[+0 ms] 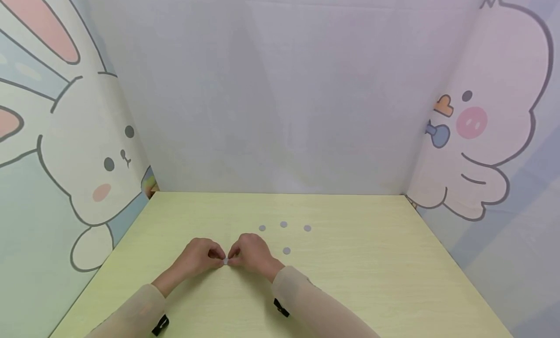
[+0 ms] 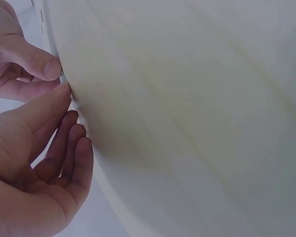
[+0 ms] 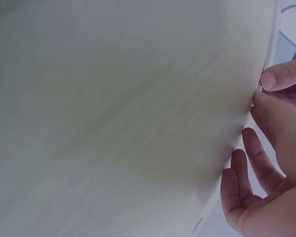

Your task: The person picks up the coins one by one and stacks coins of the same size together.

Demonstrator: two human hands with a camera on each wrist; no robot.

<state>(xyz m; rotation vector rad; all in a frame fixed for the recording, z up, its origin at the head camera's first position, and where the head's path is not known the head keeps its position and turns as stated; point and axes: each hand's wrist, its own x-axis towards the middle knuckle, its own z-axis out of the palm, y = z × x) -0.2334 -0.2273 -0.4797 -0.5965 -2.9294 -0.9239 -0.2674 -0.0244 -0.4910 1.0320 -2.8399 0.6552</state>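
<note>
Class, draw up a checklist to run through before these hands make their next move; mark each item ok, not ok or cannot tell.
1. Left hand touching the small grey round disc: ok.
2. Right hand touching its opposite side: ok.
3. Four other grey round discs apart from one another: ok.
4. Beige fabric right sleeve off those four discs: ok.
5. Held disc lifted off the pale yellow wood-grain table: cannot tell.
6. One hand free for another disc: not ok, both are occupied.

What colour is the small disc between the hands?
The disc looks light grey; it shows best in the head view.
</note>
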